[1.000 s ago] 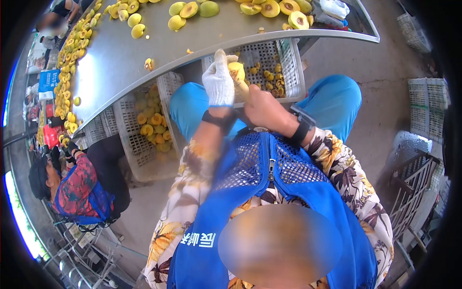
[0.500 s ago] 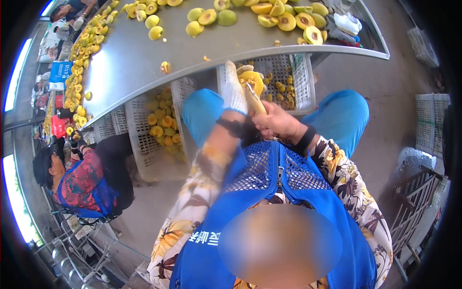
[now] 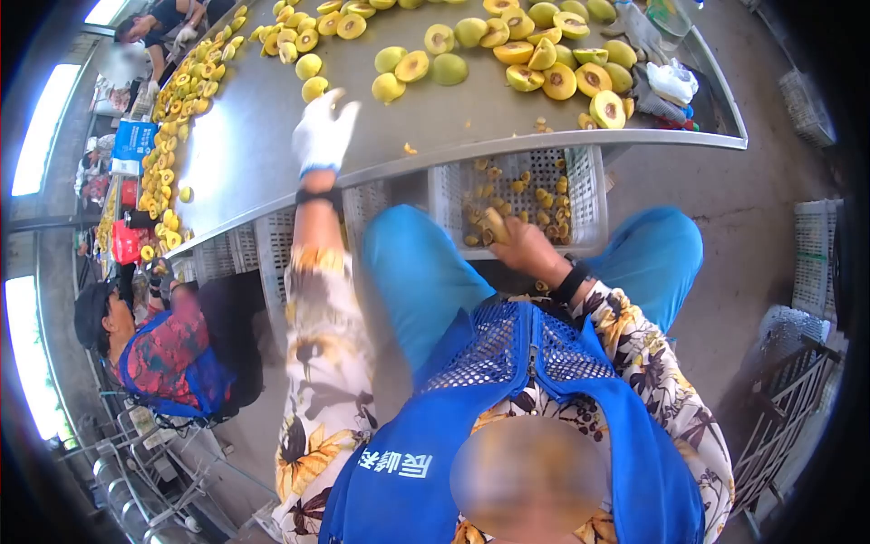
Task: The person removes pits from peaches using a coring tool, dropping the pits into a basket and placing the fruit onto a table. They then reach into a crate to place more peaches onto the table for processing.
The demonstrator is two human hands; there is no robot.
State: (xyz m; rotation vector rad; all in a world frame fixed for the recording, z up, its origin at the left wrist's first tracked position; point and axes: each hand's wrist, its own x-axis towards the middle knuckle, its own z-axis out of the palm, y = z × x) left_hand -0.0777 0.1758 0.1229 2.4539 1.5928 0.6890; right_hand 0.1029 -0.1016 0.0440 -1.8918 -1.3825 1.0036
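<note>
Spread wide over desk (image 3: pixel 263 136) at left grip (image 3: pixel 323 136), near yellow peach (image 3: pixel 313 86) at 12 o'clock; at 4 o'clock from there, holding pale-handled tool (image 3: pixel 496 224) in right grip (image 3: pixel 529 250) at white crate's (image 3: pixel 594 198) near edge.

Bright windows (image 3: pixel 34 349) at far left, brownish floor (image 3: pixel 748 218), slatted rack (image 3: pixel 787 419) at lower right

Tabletop (image 3: pixel 399 127) @12 o'c: glossy metal seen | crate (image 3: pixel 592 195) @1 o'c: matt plast. noted | glove (image 3: pixel 323 140) @11 o'c: matt cloth
</note>
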